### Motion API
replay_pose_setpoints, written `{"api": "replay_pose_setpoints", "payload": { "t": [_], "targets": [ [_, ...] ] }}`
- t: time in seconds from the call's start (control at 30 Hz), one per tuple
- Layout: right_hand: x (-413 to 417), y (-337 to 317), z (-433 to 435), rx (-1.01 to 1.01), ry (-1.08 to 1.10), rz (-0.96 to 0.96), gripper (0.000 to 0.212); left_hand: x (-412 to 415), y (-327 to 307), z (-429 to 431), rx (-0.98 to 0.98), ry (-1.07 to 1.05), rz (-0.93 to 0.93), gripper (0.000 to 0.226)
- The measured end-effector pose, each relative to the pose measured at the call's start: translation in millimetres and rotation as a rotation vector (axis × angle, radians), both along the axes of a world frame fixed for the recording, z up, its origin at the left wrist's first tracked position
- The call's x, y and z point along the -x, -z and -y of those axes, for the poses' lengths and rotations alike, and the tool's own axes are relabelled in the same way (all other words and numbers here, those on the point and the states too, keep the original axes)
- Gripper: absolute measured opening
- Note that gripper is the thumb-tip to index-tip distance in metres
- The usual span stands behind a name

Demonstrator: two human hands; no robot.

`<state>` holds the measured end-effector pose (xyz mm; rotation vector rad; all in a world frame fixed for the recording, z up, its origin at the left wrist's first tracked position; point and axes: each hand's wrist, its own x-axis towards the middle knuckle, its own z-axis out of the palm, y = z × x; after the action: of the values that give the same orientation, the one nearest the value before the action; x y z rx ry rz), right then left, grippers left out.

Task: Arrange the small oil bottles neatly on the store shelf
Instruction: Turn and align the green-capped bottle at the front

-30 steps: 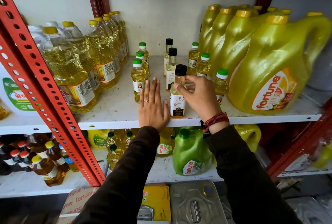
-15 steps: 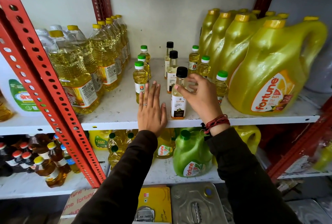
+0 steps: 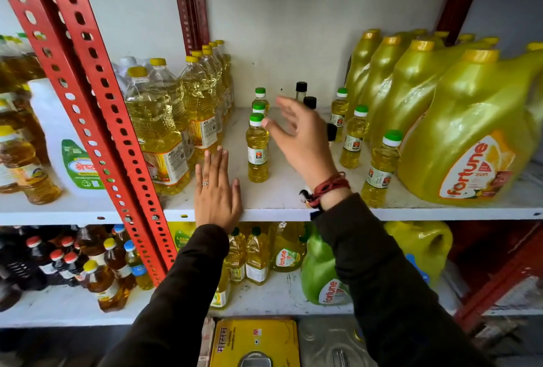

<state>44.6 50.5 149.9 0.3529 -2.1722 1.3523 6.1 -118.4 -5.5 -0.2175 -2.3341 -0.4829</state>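
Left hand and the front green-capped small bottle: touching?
Apart. The head view shows the left hand flat on the shelf edge, with bare shelf between it and the front green-capped bottle.

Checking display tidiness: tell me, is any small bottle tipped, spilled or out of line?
Nothing stands out. The green-capped bottles stand upright in two rows, black-capped ones between them, partly hidden behind the open right hand. No spill shows on the shelf.

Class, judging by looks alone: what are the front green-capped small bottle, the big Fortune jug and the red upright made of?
Front green-capped bottle: apparently clear glossy plastic; the yellow oil shows through. Fortune jug: probably translucent yellow plastic, shiny, with moulded curves. Red upright: likely painted metal, with a row of punched slots.
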Motion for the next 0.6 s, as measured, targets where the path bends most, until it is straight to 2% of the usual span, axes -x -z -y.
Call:
{"api": "replay_pose_setpoints", "payload": {
  "t": [0.13,0.27,0.47,0.6],
  "targets": [
    [38,15,20,-0.013,0.011,0.190,0.050,4,3,9,0.042,0.011,0.002,0.066],
    [67,28,27,-0.023,0.011,0.313,0.038,6,4,9,0.055,-0.004,0.005,0.068],
    [73,39,28,-0.016,0.074,0.272,0.032,6,5,9,0.062,-0.013,-0.007,0.068],
    [74,42,26,-0.011,0.160,0.238,0.041,6,5,9,0.064,-0.017,-0.010,0.069]
  ]
}}
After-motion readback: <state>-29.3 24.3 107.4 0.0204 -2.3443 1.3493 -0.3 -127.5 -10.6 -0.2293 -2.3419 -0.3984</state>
